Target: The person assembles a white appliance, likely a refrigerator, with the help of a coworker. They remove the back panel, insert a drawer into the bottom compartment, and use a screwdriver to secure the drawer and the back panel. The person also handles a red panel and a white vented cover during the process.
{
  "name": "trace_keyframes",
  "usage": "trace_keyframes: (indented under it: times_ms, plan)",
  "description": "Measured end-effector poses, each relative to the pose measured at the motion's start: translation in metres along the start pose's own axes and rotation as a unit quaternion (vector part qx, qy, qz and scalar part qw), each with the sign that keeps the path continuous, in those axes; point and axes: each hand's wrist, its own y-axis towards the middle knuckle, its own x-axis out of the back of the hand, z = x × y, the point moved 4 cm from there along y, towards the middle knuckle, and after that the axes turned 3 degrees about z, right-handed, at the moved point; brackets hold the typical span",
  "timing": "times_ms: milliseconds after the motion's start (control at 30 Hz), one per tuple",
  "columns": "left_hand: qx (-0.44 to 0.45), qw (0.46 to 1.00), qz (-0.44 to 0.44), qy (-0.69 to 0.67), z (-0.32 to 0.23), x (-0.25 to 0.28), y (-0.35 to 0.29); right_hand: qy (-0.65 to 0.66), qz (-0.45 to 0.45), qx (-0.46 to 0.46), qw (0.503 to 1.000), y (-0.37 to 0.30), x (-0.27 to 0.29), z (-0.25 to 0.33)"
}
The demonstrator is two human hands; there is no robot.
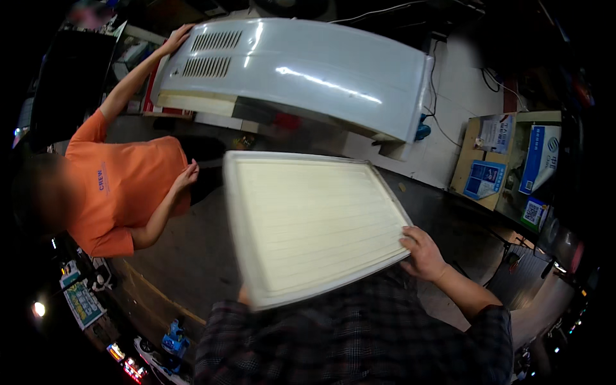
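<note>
A rectangular freezer lid is held up in front of me, tilted, its cream inner side with faint ridges facing up. A pale seal runs round its rim. My right hand grips the lid's right edge, fingers curled over the rim. Only a sliver of my left hand shows at the near left corner, its fingers hidden behind the lid. Beyond lies a long pale grey freezer cabinet with two slotted vents at its left end. A person in an orange shirt rests one hand on that end.
A cardboard box with printed sheets stands at right, beside a blue and white package. Cables trail over pale floor tiles. The person's other hand hangs left of the lid. Dark floor lies between us.
</note>
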Motion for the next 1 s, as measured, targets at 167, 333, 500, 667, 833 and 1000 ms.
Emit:
trace_keyframes:
  times_ms: [167,333,500,667,833,1000]
  plan:
    - [0.019,0.999,0.012,-0.041,0.03,0.012,0.024,0.036,-0.083,-0.167,0.982,-0.021,-0.086,-0.04]
    - [0.028,0.998,0.029,-0.054,0.045,0.01,0.046,0.05,-0.122,-0.243,0.961,-0.032,-0.141,-0.057]
    - [0.018,0.998,0.036,-0.043,0.032,0.023,0.068,0.028,-0.112,-0.25,0.961,-0.028,-0.144,-0.053]
    - [-0.015,1.0,0.027,-0.004,-0.012,0.044,0.103,-0.01,-0.048,-0.176,0.983,-0.004,-0.104,-0.042]
    - [-0.023,1.0,0.008,0.014,-0.02,0.071,0.144,-0.028,0.001,-0.103,0.994,0.023,-0.101,-0.043]
    - [-0.018,1.0,-0.014,0.013,-0.019,0.108,0.205,-0.038,0.017,-0.158,0.987,0.059,-0.139,-0.067]
